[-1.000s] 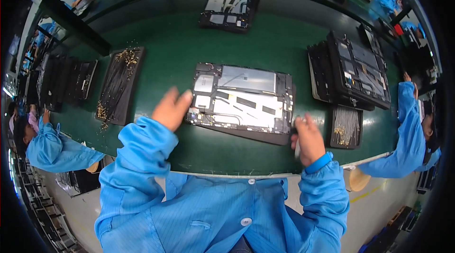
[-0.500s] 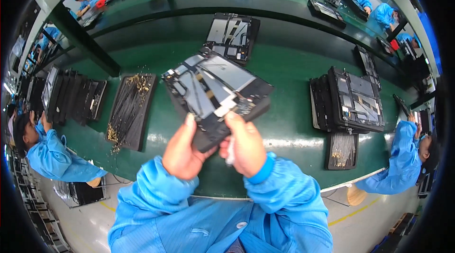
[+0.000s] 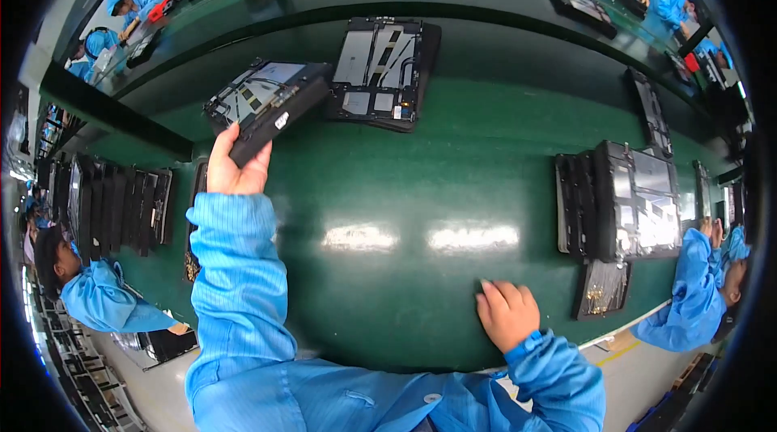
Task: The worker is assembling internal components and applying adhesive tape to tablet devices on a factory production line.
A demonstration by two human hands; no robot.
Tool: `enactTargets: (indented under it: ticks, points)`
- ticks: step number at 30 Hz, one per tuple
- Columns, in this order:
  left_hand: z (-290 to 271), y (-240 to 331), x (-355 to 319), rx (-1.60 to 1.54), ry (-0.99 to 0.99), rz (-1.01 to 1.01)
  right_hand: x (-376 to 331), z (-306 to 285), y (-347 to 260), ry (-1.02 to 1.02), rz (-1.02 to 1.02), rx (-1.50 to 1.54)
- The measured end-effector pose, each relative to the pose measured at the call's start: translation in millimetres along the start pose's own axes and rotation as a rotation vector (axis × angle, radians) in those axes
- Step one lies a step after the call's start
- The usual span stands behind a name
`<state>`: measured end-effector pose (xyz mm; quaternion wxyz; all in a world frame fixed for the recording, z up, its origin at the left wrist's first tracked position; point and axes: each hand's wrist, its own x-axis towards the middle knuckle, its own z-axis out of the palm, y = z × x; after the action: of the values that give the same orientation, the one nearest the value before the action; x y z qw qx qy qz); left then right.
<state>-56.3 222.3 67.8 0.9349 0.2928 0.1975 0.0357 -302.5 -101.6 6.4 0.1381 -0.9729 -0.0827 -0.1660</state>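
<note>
My left hand (image 3: 236,165) reaches out to the far left, its fingers closed round the near edge of a black foam tray (image 3: 285,118). In that tray lies an opened tablet (image 3: 257,92) with its grey battery cells and dark cables showing; the tray is tilted above the table. Just right of it, another opened tablet (image 3: 377,68) lies on a similar black tray at the back. My right hand (image 3: 510,315) is low over the table's front part, fingers curled. Something small and greyish shows at a fingertip; what it is I cannot make out.
The green table (image 3: 388,189) has a stack of trays with opened tablets (image 3: 639,201) on the right, beside a tray of thin parts (image 3: 603,290). Upright trays (image 3: 121,205) stand at the left. A green post (image 3: 113,112) and raised shelf border the back. Co-workers sit around.
The tray with the tablet has moved from in front of me to the far left, now in my left hand alone. My right hand has let go and drawn back to the right.
</note>
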Motion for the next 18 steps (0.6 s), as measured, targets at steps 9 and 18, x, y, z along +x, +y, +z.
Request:
enactTargets:
  ticks: [9,18]
  points:
    - [24,-80,45,0.467,0.179,-0.429,5,8,13,-0.013,-0.023,0.035]
    - [53,-127,72,0.420,0.425,-0.219,7,6,10,-0.013,0.012,0.025]
